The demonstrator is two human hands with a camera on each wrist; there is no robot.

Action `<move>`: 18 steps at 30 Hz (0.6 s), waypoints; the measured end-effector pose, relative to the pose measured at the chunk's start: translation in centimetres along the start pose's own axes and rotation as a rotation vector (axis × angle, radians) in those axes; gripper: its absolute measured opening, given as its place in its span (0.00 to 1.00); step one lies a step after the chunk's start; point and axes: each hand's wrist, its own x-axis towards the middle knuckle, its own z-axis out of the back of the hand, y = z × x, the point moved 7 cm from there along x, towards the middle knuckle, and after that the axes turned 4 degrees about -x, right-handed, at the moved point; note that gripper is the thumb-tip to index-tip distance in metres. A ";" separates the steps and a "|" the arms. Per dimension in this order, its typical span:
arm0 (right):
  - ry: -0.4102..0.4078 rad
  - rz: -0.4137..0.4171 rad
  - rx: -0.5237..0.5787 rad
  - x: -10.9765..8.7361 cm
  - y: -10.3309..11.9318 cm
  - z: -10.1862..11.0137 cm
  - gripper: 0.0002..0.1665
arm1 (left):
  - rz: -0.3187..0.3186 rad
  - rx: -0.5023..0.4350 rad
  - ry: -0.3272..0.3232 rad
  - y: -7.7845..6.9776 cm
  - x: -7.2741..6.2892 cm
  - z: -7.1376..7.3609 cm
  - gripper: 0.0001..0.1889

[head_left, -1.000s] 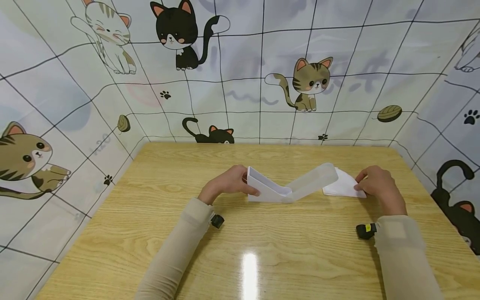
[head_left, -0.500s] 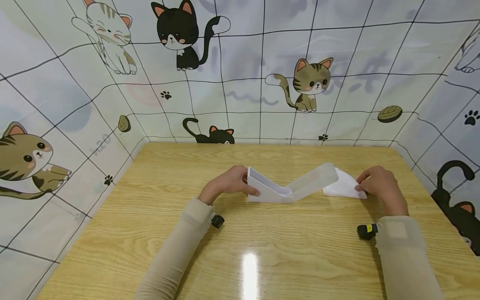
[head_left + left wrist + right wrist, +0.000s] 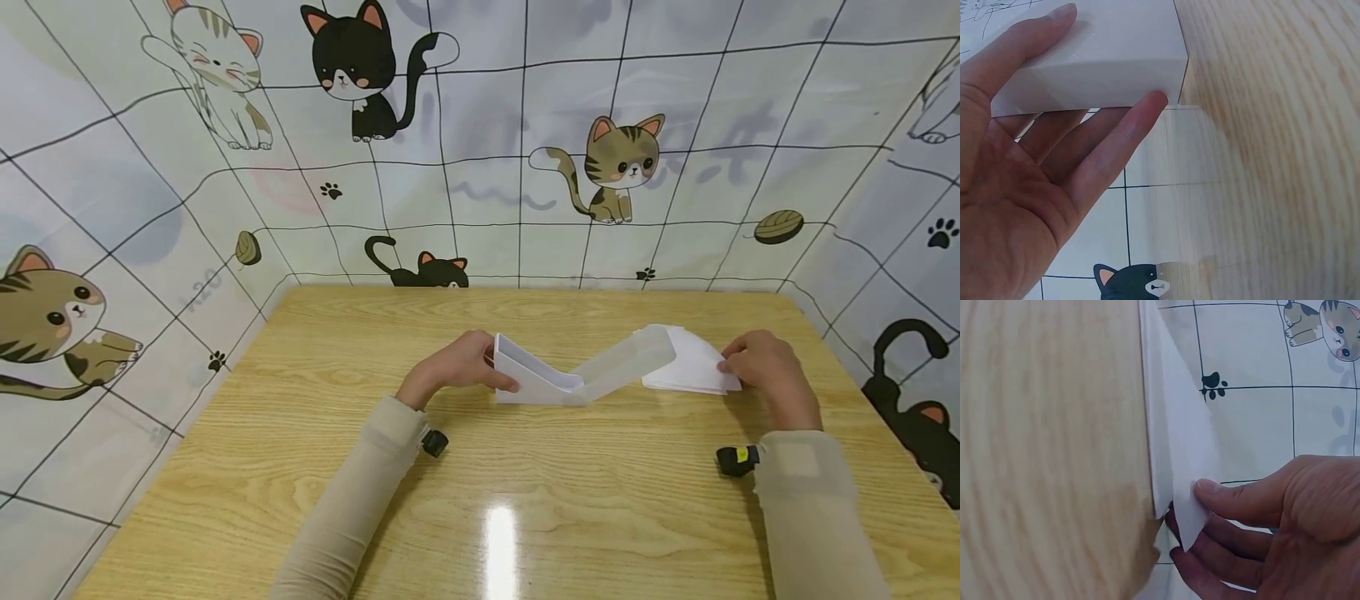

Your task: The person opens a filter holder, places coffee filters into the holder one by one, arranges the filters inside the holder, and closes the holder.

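Note:
My left hand [image 3: 467, 360] grips the closed end of a white box [image 3: 528, 383] that rests on the table. In the left wrist view the thumb lies along one face of the box [image 3: 1116, 37] and the fingers lie along another side. The box's translucent lid [image 3: 626, 363] is swung open, slanting up to the right. Behind it lies a small pile of white paper sheets [image 3: 681, 367] with a curved upper edge. With thumb and fingers, my right hand [image 3: 768, 373] pinches the corner of the top paper sheet [image 3: 1191, 437], which stands apart from the pile [image 3: 1155, 425] beneath.
A light wood table [image 3: 480, 475] carries everything. Behind it and at both sides hangs a white grid-patterned curtain [image 3: 480, 192] printed with cartoon cats. Small black cameras sit on both wrists, such as the right wrist camera [image 3: 737, 461].
My right hand has shifted slightly right, drawing the top paper sheet a little out from the pile. The left hand and box have stayed in place.

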 end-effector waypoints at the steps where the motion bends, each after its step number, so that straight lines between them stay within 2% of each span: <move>1: 0.003 -0.001 0.000 0.0 -0.1 0.2 0.23 | -0.001 -0.002 0.001 0.0 0.0 0.0 0.18; 5: 0.016 0.016 0.027 -0.3 -0.1 1.0 0.26 | 0.000 -0.008 0.003 0.0 0.0 0.0 0.18; 10: 0.012 0.051 0.124 -0.8 0.2 2.2 0.27 | -0.002 0.002 0.004 0.0 0.1 -0.1 0.18; 18: -0.084 -0.002 0.231 -1.3 0.7 3.3 0.23 | -0.007 -0.005 0.010 0.1 0.1 -0.1 0.19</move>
